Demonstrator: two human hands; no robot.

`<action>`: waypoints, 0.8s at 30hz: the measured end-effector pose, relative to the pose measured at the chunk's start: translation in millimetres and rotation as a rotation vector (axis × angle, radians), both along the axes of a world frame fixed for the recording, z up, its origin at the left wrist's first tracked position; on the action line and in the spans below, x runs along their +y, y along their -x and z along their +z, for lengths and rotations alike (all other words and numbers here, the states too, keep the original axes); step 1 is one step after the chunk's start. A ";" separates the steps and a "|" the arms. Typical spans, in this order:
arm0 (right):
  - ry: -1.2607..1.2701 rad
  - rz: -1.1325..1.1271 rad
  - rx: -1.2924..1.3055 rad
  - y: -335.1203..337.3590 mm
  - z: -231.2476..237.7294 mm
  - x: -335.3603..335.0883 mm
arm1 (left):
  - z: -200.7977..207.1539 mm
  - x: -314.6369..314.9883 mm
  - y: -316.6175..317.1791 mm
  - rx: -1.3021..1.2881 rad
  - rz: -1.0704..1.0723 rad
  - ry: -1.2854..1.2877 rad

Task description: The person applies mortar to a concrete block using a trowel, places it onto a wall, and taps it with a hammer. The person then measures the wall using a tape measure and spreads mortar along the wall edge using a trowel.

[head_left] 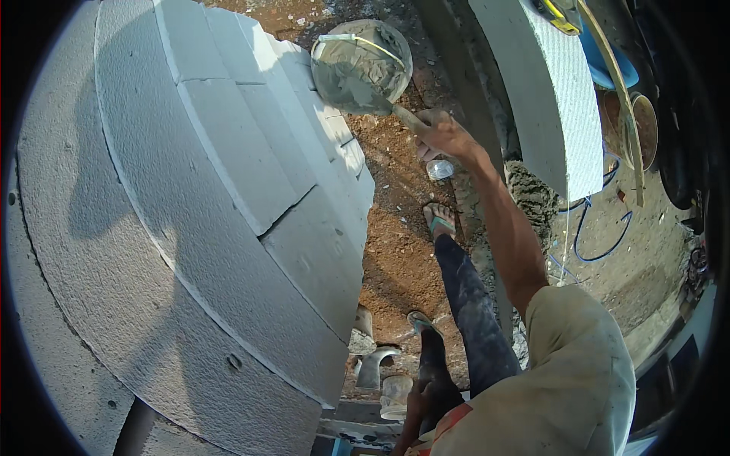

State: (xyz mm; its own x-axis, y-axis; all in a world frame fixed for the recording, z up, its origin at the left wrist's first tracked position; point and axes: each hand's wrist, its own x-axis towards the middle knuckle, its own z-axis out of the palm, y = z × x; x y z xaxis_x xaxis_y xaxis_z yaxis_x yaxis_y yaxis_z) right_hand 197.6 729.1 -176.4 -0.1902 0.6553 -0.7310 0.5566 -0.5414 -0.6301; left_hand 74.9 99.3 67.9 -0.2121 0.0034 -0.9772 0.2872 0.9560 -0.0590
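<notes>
My right hand (445, 137) is wrapped around the handle of a trowel (409, 118). Its mortar-smeared blade reaches into the near side of a round bucket (409, 57). Grey wet mortar (369, 61) fills much of that bucket, and the wire handle lies across the top. Low in the picture, my left hand (414, 410) hangs beside my leg, partly hidden by the shirt; its fingers are not clear enough to read. A wall of pale grey blocks (220, 220) rises close on my left, with thin joints between its courses.
A large pale block (544, 99) stands to the right, beside a wooden strip (625, 114) and blue hose (601, 254). Underfoot is brown rubble soil (388, 258) with a clear plastic cup (439, 169). A curved grey pipe (371, 368) and small bucket (395, 397) lie near my feet.
</notes>
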 end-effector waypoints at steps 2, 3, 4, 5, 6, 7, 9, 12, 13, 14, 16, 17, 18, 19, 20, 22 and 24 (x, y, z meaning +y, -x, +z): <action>0.224 -0.169 0.211 0.6 -59.4 -29.3 | -7.0 -0.8 -3.1 -0.002 0.106 -0.042; -0.053 -0.064 0.009 -13.0 -121.4 -39.8 | -15.6 6.7 -8.8 -0.035 0.099 -0.044; -0.172 -0.139 0.028 3.1 -139.9 -53.1 | -12.8 10.6 -7.1 0.008 0.082 -0.081; -0.303 -0.207 0.038 16.9 -152.8 -62.2 | -10.3 10.4 -3.5 0.042 0.057 -0.121; -0.436 -0.265 0.037 27.7 -164.4 -70.1 | -12.1 2.0 0.0 0.045 0.055 -0.110; -0.490 -0.199 -0.156 32.9 -173.8 -65.0 | -14.6 -7.7 2.4 0.056 0.072 -0.094; -0.492 -0.067 -0.449 38.1 -188.4 -53.6 | -17.8 -24.3 6.4 0.066 0.087 -0.064; -0.159 0.185 -0.521 40.7 -179.1 -58.0 | -12.7 -41.1 28.3 0.131 0.164 -0.075; -0.088 0.231 -0.521 34.4 -171.7 -64.9 | -13.5 -50.0 35.9 0.137 0.162 -0.094; -0.028 0.262 -0.516 28.7 -161.4 -74.7 | -12.7 -59.1 43.9 0.142 0.159 -0.117; 0.068 0.267 -0.519 1.7 -146.0 -105.5 | -12.8 -62.5 56.4 0.120 0.148 -0.147; 0.091 0.223 -0.506 -14.2 -137.8 -122.4 | -17.7 -63.6 64.2 0.120 0.082 -0.181; 0.098 0.149 -0.492 -39.4 -135.7 -148.1 | -21.8 -65.5 70.3 0.109 0.013 -0.212; 0.097 0.073 -0.480 -65.1 -134.6 -174.7 | -25.6 -66.3 74.6 0.074 0.030 -0.246; 0.100 -0.038 -0.406 -73.4 -125.5 -204.6 | -23.0 -63.2 77.6 0.063 0.056 -0.272; 0.094 -0.218 -0.327 -75.3 -85.3 -264.0 | -3.4 -62.8 92.7 0.048 -0.038 -0.262; 0.054 -0.227 -0.268 -87.1 -48.4 -326.5 | -9.3 -99.4 112.6 0.064 0.069 -0.350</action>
